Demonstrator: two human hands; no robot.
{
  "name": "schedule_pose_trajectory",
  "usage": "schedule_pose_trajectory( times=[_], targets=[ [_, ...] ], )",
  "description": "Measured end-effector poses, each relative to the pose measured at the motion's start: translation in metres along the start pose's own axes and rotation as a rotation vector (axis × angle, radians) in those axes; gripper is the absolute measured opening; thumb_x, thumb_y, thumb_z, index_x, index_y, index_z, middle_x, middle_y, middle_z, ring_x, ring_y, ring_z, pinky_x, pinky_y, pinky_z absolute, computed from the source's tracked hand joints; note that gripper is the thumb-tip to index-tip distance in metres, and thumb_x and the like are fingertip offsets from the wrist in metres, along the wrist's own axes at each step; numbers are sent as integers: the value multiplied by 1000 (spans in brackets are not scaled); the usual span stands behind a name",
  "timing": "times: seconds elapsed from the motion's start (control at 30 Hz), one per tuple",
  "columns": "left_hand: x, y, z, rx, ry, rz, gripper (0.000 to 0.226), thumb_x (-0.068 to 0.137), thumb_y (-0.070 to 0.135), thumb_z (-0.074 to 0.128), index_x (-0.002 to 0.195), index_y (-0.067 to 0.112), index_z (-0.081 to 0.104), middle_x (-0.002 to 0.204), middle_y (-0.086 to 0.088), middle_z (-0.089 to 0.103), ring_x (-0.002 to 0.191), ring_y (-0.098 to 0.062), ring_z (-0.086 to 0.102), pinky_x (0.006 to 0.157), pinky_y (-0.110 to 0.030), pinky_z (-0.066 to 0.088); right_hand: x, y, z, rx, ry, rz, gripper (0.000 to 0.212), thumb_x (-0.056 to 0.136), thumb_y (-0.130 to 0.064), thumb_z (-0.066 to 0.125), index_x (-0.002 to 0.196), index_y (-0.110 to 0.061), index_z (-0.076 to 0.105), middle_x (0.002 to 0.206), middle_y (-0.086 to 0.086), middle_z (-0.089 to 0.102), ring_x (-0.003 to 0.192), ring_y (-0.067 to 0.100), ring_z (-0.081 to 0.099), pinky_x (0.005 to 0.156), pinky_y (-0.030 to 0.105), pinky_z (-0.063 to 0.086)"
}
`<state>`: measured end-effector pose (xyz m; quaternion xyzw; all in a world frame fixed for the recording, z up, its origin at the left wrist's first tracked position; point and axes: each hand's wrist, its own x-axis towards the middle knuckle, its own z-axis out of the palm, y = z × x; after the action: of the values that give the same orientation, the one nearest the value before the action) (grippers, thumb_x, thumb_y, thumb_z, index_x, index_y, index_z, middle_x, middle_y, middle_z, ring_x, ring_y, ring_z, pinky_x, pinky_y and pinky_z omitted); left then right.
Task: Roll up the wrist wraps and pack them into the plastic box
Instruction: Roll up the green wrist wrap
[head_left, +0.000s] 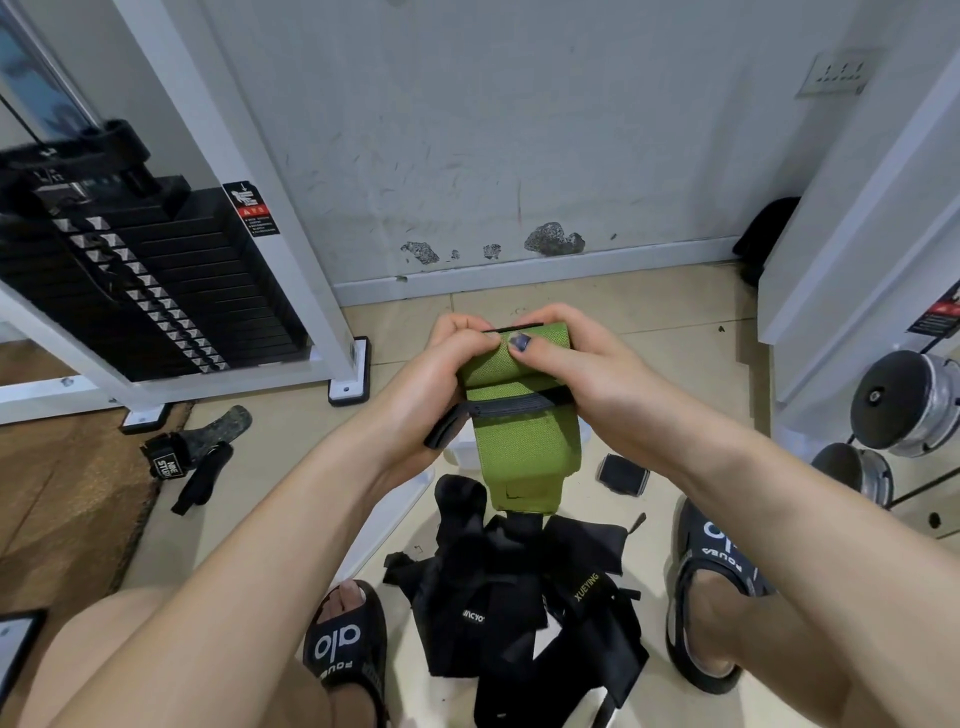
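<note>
From the head camera I look down at my two hands, held up over the floor. My left hand (441, 364) and my right hand (566, 358) both have their fingers curled around a green wrist wrap (511, 415). The top part of it is wound into a fat little roll, and my thumbs press on that roll. The rest of the green wrap hangs down flat below my hands, with a black tab at its low end. So I think this wrap is about half rolled, and there is more to wind up.

Right under the hanging green part I can see bits of a white plastic box (462, 451). My arms and the wrap hide most of it, so I cannot tell what is inside.

On the floor between my feet lies a messy heap of black wraps (519, 587). They look flat and tangled, not rolled. One small black roll (622, 474) sits on the floor near the box, on the right. It looks done, but it is not in the box.

Off to the left lie a few black straps (195, 457) near a brown mat.

I would say the job is only just started. I need to finish this green one, roll the black ones, and put them all in the box.
</note>
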<state>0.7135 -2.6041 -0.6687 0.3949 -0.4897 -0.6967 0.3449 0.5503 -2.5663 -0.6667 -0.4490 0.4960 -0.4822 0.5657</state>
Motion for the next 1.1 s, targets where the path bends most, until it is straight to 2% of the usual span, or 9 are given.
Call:
schedule_pose_trajectory(
  times=[0.07,0.13,0.3,0.4,0.5,0.57,0.67,0.9,1.1],
  targets=[
    [1,0,-1,73,2,-25,45,90,48,56,123,16,54,122,-8,65,115,-31,66,108,-45,46,0,-1,0,5,10,-46,20,100,-14,63,118,-7,60,96,8,70,90,20,67,83,37,55],
    [-1,0,2,170,-33,-43,64,92,63,47,140,22,53,137,-3,66,124,-23,65,113,-50,44,0,-3,-2,25,24,-82,19,99,-11,64,118,-6,60,94,8,70,88,20,68,82,35,57],
    [1,2,0,177,21,-31,57,86,53,51,127,14,54,125,-13,68,116,-29,67,108,-47,47,0,-2,-1,-31,-12,-116,16,100,-7,63,115,-8,61,93,9,67,87,18,65,81,33,55],
    [0,2,0,177,19,-19,30,85,45,50,105,23,51,101,-10,56,95,-23,57,87,-41,43,1,1,0,-70,-4,-87,15,101,-11,62,116,-14,58,89,1,66,83,10,64,80,30,52],
    [-1,-4,2,152,15,-22,10,101,33,47,102,23,47,96,-7,49,89,-20,49,75,-35,39,2,5,2,-174,30,-51,22,97,-29,65,116,-25,53,90,-5,64,84,7,63,83,32,50],
    [0,-6,3,132,30,-24,11,100,31,48,104,21,46,98,-8,47,92,-20,47,74,-34,39,2,8,4,-215,53,-27,29,89,-42,62,114,-30,52,94,-3,63,87,11,61,84,34,49],
    [0,-6,5,112,22,-7,25,85,36,51,104,22,45,99,-7,46,94,-20,46,76,-36,37,2,10,5,-195,78,-9,16,101,-35,58,114,-29,51,97,-1,60,87,12,58,81,32,45],
    [2,1,5,172,13,37,3,103,22,46,106,21,47,96,-8,50,86,-16,51,74,-30,41,7,5,-1,-36,86,24,18,99,-36,64,116,-32,61,96,-2,69,85,13,67,77,32,51],
    [0,1,0,214,5,47,8,108,20,42,109,19,49,92,-3,57,79,-10,58,72,-25,48,5,6,-5,-112,64,-48,16,100,-37,64,106,-23,66,89,0,68,83,13,66,80,37,52]
  ],
)
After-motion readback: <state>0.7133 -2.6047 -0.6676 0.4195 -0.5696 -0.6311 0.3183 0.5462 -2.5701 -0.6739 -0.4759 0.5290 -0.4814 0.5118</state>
